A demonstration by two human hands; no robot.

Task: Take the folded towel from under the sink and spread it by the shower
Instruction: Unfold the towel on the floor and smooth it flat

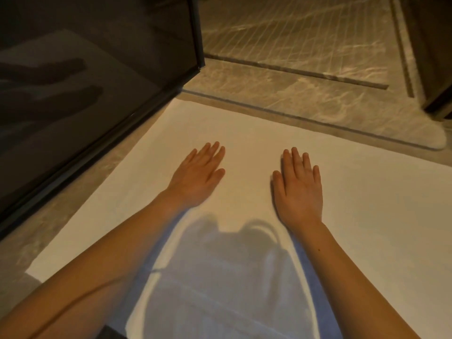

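Observation:
A white towel point(354, 196) lies unfolded and flat on the marble floor, its far edge running along the raised shower threshold point(281, 113). My left hand point(198, 177) rests palm down on the towel's middle, fingers straight and slightly apart. My right hand point(299, 189) lies palm down a short way to the right, also flat on the cloth. Neither hand grips anything. A shadow falls across the near part of the towel between my forearms.
A dark glass shower panel point(97, 81) with a black frame stands at the left, its bottom rail running beside the towel's left edge. Beyond the threshold is the grooved marble shower floor point(305, 33). A dark wall or cabinet point(435, 57) rises at the far right.

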